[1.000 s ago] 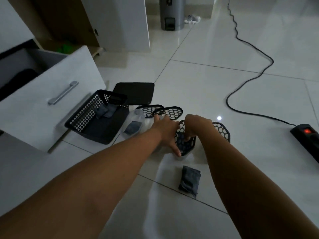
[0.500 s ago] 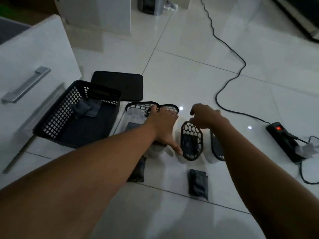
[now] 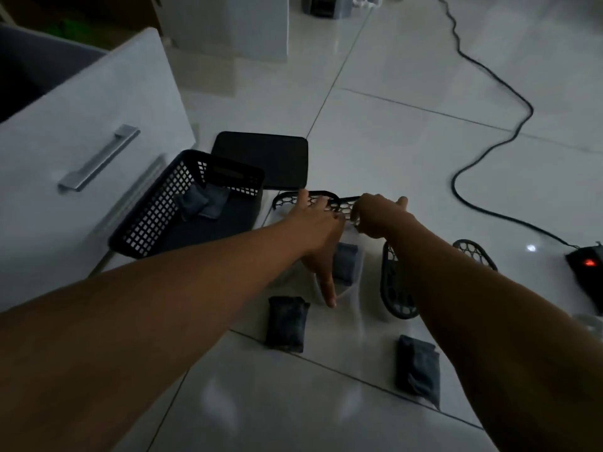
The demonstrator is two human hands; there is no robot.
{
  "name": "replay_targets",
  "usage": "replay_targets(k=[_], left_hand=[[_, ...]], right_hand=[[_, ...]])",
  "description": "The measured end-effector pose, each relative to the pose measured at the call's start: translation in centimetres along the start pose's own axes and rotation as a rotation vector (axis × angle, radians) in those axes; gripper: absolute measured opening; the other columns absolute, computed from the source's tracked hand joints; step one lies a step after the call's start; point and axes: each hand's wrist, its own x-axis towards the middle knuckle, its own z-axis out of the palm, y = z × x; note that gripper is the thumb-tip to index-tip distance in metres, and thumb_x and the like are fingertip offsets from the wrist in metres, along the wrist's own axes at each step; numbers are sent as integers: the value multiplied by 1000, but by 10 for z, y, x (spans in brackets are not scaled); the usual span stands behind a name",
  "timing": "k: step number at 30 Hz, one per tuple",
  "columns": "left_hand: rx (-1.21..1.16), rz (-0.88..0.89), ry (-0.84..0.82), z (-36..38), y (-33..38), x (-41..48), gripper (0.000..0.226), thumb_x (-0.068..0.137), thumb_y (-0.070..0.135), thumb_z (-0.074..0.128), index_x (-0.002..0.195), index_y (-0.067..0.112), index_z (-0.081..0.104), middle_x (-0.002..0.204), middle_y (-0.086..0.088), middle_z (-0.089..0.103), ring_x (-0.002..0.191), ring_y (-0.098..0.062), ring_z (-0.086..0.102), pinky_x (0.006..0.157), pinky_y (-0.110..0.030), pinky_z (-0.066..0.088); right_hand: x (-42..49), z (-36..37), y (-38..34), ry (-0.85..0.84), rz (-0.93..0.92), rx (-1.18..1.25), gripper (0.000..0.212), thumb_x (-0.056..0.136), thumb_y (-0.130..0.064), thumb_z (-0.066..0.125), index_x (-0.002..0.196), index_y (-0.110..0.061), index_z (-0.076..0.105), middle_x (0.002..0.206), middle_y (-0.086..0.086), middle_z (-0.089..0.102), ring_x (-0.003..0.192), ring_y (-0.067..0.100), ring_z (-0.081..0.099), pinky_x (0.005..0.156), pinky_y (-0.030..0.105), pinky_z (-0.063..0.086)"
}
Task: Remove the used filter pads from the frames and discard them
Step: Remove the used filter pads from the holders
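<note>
Two joined black honeycomb frames (image 3: 284, 200) lie on the white floor beyond a translucent housing (image 3: 354, 298). My left hand (image 3: 315, 228) rests on them with fingers spread and the thumb pointing back toward me. My right hand (image 3: 378, 216) curls its fingers round the right one's edge. A grey filter pad (image 3: 346, 264) sits in the housing under my hands. Two loose grey pads (image 3: 286, 324) (image 3: 417, 370) lie on the floor nearer me. Another honeycomb frame (image 3: 396, 290) stands beside my right forearm, and one more (image 3: 476, 252) shows past it.
A black mesh basket (image 3: 156, 216) at the left holds a couple of grey pads (image 3: 200, 203). Behind it lies a flat black lid (image 3: 264, 158). An open white drawer (image 3: 81, 151) fills the left. A power strip (image 3: 587, 269) and its cable (image 3: 489, 148) run along the right.
Both hands left the nearer upright frame and moved forward to the far pair of frames. My right hand now grips the right one; the view shifted closer.
</note>
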Motion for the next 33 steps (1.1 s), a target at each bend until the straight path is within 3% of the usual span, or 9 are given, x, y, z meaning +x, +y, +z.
replay_targets(k=[4,9,16,21,23,25,27,30,33], left_hand=[[14,-27,6,8,4,1,156,23,95,64,151,17,22,158,-7,30,144,-33,22,113,-64,8],[9,-60,19,6,8,-3,147,25,90,71,148,21,28,151,-4,37,137,-29,29,110,-58,15],[40,-120,-35,-3,17,-10,155,23,90,72,153,21,21,157,-7,25,141,-33,23,111,-64,15],[8,-92,6,6,12,-17,132,28,91,70,134,17,46,139,-6,50,130,-30,37,104,-60,24],[-75,-76,47,14,10,-26,120,30,90,71,124,18,52,130,-4,56,125,-29,41,101,-58,26],[-114,-65,107,21,9,-30,107,33,87,73,114,19,56,121,-3,59,122,-29,43,98,-55,30],[-142,-68,154,28,9,-34,108,36,86,73,120,20,55,122,0,60,124,-29,43,97,-53,30],[-284,-111,207,39,9,-39,121,36,82,77,135,23,41,120,8,65,131,-28,38,100,-54,26],[-433,-167,234,46,10,-43,134,33,79,81,143,24,27,108,13,71,133,-24,40,96,-51,24]], right_hand=[[-1,2,-2,-11,-19,-79,28,84,-13,67,109,-20,58,98,-2,60,105,23,58,102,53,23],[-7,3,-6,63,-80,-160,21,81,0,55,92,-17,49,74,-4,50,80,21,56,102,50,24],[-37,-36,6,267,-170,-366,20,85,0,55,82,-17,46,92,2,60,100,26,57,102,50,26],[-68,-67,29,408,-74,-376,12,88,-7,53,96,-16,55,92,3,61,101,27,55,101,51,27],[-84,-73,33,448,4,-163,15,88,-10,54,102,-13,56,90,5,60,92,29,55,96,49,33],[-98,-74,32,494,71,283,14,88,-15,54,101,-12,59,91,6,61,86,29,60,86,44,46],[-112,-66,24,522,102,666,16,87,-15,57,100,-11,64,92,7,66,76,25,65,70,37,56],[-129,-45,7,493,161,979,24,81,-13,64,104,-9,66,89,11,71,60,16,62,50,24,46],[-136,-20,-4,395,250,1147,34,79,-16,67,112,-12,60,97,15,71,72,21,66,56,28,48]])
